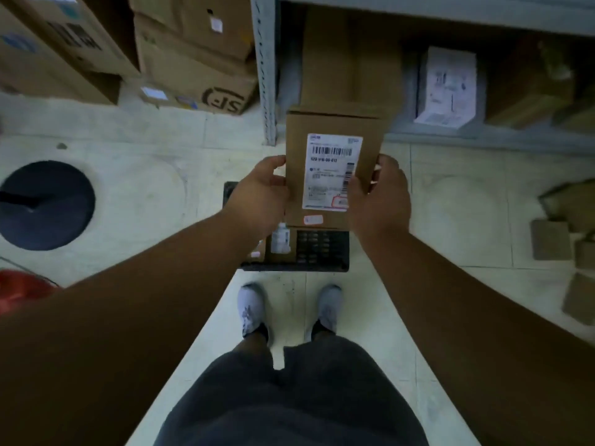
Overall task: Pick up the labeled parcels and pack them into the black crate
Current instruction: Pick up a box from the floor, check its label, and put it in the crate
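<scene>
I hold a brown cardboard parcel with a white barcode label facing up, above the black crate on the floor. My left hand grips its left edge and my right hand grips its right edge, thumb on the label. The crate stands just in front of my feet, mostly hidden by the parcel and my hands. A smaller labeled parcel lies inside the crate at its left.
A grey metal shelf ahead holds a brown box and a white labeled parcel. Stacked cartons stand at the back left. A dark round stool is at left; small boxes lie at right.
</scene>
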